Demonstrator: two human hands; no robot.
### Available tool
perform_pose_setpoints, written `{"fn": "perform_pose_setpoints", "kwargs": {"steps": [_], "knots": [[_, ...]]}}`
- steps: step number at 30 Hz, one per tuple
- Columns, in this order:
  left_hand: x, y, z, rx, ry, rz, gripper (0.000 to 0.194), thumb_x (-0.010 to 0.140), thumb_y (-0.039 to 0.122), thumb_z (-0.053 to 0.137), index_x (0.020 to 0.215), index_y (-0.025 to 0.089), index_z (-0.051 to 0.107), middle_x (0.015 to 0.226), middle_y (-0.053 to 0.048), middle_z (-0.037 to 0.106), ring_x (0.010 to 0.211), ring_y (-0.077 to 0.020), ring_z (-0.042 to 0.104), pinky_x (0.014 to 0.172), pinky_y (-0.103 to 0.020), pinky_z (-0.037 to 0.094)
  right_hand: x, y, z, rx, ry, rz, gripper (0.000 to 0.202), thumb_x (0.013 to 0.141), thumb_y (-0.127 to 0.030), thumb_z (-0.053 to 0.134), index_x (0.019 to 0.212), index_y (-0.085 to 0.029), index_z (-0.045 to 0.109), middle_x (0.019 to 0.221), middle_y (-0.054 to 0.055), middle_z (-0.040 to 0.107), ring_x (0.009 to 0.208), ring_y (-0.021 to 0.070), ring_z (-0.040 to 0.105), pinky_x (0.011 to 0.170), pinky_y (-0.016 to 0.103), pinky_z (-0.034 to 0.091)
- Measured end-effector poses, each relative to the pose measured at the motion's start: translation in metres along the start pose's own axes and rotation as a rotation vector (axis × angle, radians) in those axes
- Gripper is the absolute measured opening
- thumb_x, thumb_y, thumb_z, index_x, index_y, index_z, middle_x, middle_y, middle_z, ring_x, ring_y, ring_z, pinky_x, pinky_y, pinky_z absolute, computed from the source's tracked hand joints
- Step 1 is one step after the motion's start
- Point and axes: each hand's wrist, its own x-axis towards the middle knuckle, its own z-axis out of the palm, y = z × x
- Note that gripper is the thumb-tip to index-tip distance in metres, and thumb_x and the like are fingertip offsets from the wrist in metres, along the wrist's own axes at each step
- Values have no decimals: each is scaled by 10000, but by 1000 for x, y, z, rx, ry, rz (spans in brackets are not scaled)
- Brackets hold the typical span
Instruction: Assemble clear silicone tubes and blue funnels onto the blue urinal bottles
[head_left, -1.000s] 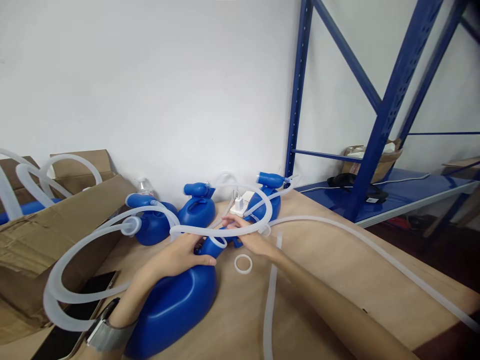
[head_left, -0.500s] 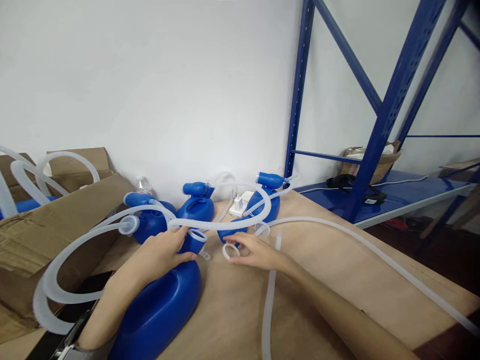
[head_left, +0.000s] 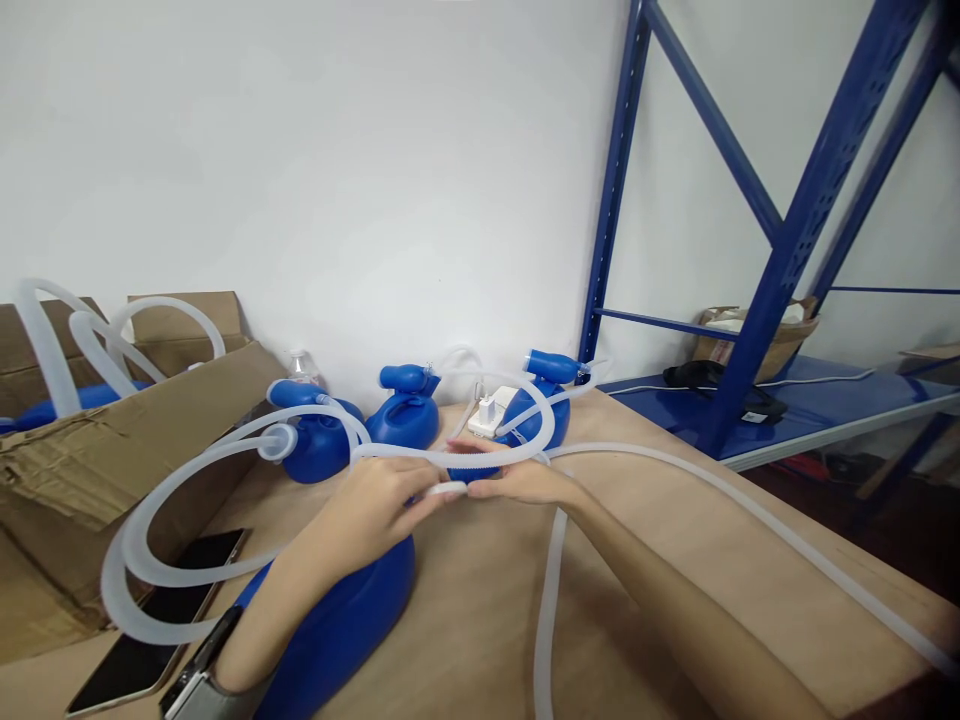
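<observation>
A white ring (head_left: 448,488), seen edge-on, is pinched between the thumb and fingers of my left hand (head_left: 382,503). The thumb of my right hand (head_left: 521,477) meets the ring's right end, while its other fingers curve over a blue cylinder (head_left: 472,473). That cylinder is partly hidden by the hand, so I cannot tell whether it is gripped. A large blue bottle (head_left: 360,610) lies under my left forearm, its neck covered by my left hand. A translucent ribbed hose (head_left: 450,457) passes just above both hands.
Blue capped bottles (head_left: 405,415) with hoses stand along the wall. At left, a cardboard box (head_left: 150,430) holds more hoses, beside a phone (head_left: 142,655). A white charger block (head_left: 487,412) sits at the back. Loose hose (head_left: 551,610) crosses the table; blue shelving (head_left: 780,250) stands right.
My hands have come together. My left hand has moved right from the bottle neck to the white ring that my right hand held, and the ring has turned edge-on.
</observation>
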Motion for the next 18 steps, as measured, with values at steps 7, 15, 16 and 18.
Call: {"fn": "perform_pose_setpoints", "kwargs": {"steps": [7,15,16,18], "knots": [[3,16,2,-163,3,-239,474,1014,475,412,765,200,707,757,-24,710,675,-185,621,636,-291,452,-3,67,4,-843,230,81,756,894,-441,700,1569,-272,405,1581,151,453,1478,379,372,1213,611,242],[6,8,18,-135,20,-312,475,1021,494,342,778,206,630,706,-29,662,692,-216,609,697,-340,475,-12,43,5,-621,143,32,570,819,-544,775,1303,-257,685,1264,104,596,1184,323,568,1068,475,447],[6,6,19,-139,16,-318,473,1023,497,339,774,207,618,724,-32,666,709,-220,611,716,-349,477,-15,38,4,-563,133,20,577,800,-547,793,1290,-259,694,1261,97,608,1187,322,571,1067,465,451],[6,2,18,-145,6,-329,474,1029,508,327,773,211,593,769,-38,670,755,-229,616,754,-369,476,-21,27,4,-400,107,55,634,763,-562,820,1306,-259,691,1267,89,649,1189,322,595,1048,446,476]]}}
